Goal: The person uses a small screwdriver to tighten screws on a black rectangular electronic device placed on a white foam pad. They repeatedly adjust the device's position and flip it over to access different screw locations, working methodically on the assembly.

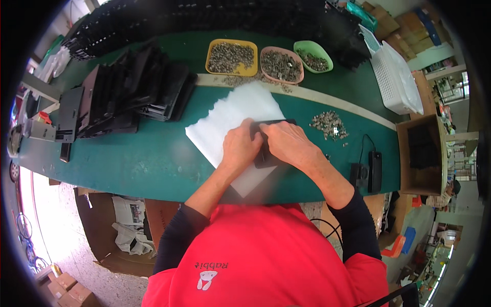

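A black flat panel (pixel 265 159) lies on a white foam sheet (pixel 204 128) in the middle of the green table. My left hand (pixel 239 146) grips the panel's left side, its fingers closed against it. From the right, my right hand (pixel 290 142) bends over the upper part of the same panel with curled fingers. Their tips meet near the panel's middle, and anything small between them is hidden. Right of my right hand sits a loose pile of small metal parts (pixel 329 125).
Black panels (pixel 130 89) are stacked at the left. Small metal parts fill a yellow tray (pixel 208 65), a pink tray (pixel 263 51) and a green tray (pixel 327 60) behind a pale strip (pixel 353 110). A black device (pixel 375 171) with a cable stands right, near an open cardboard box (pixel 444 163).
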`<state>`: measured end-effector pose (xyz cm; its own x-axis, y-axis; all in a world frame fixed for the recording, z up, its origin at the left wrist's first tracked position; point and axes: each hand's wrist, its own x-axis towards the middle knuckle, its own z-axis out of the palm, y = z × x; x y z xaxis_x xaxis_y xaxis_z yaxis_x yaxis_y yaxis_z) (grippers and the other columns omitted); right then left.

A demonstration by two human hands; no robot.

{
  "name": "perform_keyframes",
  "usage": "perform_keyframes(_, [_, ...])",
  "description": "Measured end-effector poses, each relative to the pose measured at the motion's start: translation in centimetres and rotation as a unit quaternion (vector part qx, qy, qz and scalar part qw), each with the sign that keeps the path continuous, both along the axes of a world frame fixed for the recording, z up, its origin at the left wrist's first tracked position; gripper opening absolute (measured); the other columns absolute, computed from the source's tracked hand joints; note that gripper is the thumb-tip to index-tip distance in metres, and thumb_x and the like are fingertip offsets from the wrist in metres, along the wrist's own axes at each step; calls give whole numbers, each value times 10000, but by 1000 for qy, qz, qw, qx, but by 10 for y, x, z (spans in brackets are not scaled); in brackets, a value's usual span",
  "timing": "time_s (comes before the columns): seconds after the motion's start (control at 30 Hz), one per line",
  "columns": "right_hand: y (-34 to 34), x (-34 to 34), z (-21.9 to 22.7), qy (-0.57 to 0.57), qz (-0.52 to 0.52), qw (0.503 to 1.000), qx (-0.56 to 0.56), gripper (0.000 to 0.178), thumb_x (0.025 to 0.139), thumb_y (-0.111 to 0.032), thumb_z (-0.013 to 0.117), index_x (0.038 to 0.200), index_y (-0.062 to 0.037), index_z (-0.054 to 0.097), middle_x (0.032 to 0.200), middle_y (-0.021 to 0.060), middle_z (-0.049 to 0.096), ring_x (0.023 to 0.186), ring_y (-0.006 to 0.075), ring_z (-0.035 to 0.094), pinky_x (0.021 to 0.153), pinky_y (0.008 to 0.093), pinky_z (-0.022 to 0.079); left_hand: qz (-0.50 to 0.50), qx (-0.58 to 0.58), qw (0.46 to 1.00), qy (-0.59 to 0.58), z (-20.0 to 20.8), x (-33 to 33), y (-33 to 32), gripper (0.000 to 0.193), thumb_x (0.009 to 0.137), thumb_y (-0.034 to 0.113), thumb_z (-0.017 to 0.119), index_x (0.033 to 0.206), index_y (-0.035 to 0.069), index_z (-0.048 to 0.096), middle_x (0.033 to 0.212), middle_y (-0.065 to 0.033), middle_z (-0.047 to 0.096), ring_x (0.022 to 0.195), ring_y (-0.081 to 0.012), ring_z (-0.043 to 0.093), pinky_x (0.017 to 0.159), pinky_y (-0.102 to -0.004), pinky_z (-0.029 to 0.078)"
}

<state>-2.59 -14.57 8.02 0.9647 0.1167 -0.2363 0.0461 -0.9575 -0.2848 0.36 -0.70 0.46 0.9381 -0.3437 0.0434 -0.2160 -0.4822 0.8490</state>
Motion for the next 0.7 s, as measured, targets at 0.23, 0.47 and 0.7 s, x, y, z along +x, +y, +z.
perform_keyframes(0.23, [-46, -19, -30, -77, -108, 978, 160, 249, 874, -173, 586, 1013, 24, 649, 883, 278, 651, 847, 445, 644, 735, 461, 510, -180, 159, 970, -29, 31, 17, 7, 300, 811, 163, 592, 1081, 63, 677, 894, -225, 681, 863, -409, 653, 767, -501, 515])
perform_keyframes(0.47, [-44, -41, -51, -43, -175, 945, 271, 180, 860, -162, 615, 883, 14, 641, 794, 224, 664, 763, 395, 663, 696, 402, 517, -61, 95, 984, -141, 2, 94, 5, 165, 824, 64, 625, 981, 73, 673, 922, -171, 633, 836, -383, 638, 749, -459, 513])
perform_keyframes(0.7, [-47, -41, -53, -30, -184, 939, 289, 160, 870, -151, 609, 891, 6, 632, 788, 207, 665, 746, 374, 663, 684, 386, 512, -7, 200, 961, -189, -12, 126, -17, 112, 873, 104, 628, 941, 15, 634, 933, -187, 623, 883, -403, 628, 763, -485, 514])
